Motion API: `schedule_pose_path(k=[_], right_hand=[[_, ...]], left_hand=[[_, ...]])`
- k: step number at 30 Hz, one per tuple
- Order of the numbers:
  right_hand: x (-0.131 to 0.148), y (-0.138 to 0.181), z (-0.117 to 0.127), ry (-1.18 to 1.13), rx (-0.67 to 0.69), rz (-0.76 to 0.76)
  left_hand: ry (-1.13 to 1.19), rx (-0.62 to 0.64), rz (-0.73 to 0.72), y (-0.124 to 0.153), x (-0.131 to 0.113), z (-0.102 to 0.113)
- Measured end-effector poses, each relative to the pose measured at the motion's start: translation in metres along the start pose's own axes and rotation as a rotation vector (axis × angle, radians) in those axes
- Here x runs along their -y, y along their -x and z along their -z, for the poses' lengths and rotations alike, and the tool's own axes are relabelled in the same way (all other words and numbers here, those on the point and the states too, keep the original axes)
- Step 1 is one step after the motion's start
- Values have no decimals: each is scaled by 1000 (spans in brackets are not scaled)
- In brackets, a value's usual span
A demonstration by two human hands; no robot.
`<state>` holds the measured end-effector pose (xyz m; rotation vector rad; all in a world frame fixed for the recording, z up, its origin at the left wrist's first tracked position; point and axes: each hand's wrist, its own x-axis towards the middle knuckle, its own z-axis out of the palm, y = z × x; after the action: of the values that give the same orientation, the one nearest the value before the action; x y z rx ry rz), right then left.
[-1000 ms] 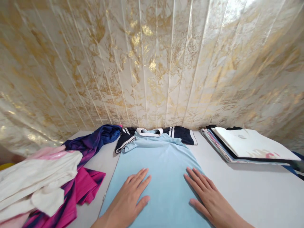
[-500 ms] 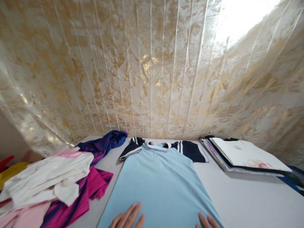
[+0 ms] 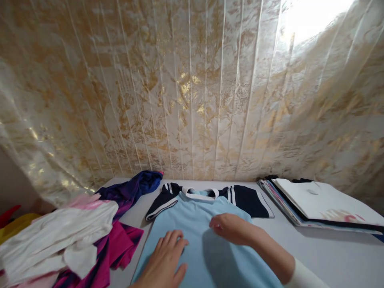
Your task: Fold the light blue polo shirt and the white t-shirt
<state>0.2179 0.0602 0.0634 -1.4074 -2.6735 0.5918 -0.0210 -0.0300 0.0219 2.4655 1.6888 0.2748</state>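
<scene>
A light blue shirt (image 3: 192,212) with navy sleeves and a white collar lies flat on the white table (image 3: 315,252), collar toward the wall. My left hand (image 3: 165,260) rests palm down on its lower left part, fingers spread and open. My right hand (image 3: 229,227) reaches in from the right over the shirt's middle, just below the collar. Its fingers are curled together and point left; whether they pinch the fabric is not clear.
A loose heap of white, pink and magenta-navy garments (image 3: 60,240) lies at the left. A stack of folded shirts (image 3: 318,202) with a white one on top sits at the right. A gold-patterned curtain (image 3: 192,88) hangs close behind the table.
Both hands had slid down to the shirt's bottom edge, then came back up. My right hand now reaches across the middle with curled fingers instead of lying flat at the right.
</scene>
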Motion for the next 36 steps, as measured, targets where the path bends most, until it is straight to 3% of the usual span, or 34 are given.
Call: schedule_pose_path(k=[3,7,12,16,24,31,36], right_hand=[[-34,-34,1,-64,-68,-19],[-93,-57,11,-112,-189,-83],[-155,-76,21,-85,-291,-171],[-181,-99,22,-34,-331,-202],[-184,-130,28,89,-335,-187],[-178,-147,26,280,-421,-460],[-175,-155,16,384,-419,-506]], left_hand=[[11,19,45,-71,8,9],[-9,-96,76,-140,41,-3],[-28,-196,111,-192,87,-11],[-50,-254,185,-223,113,-14],[-21,-285,220,-239,141,-13],[-10,-309,319,-247,141,-3],[-41,-291,262,-243,147,-4]])
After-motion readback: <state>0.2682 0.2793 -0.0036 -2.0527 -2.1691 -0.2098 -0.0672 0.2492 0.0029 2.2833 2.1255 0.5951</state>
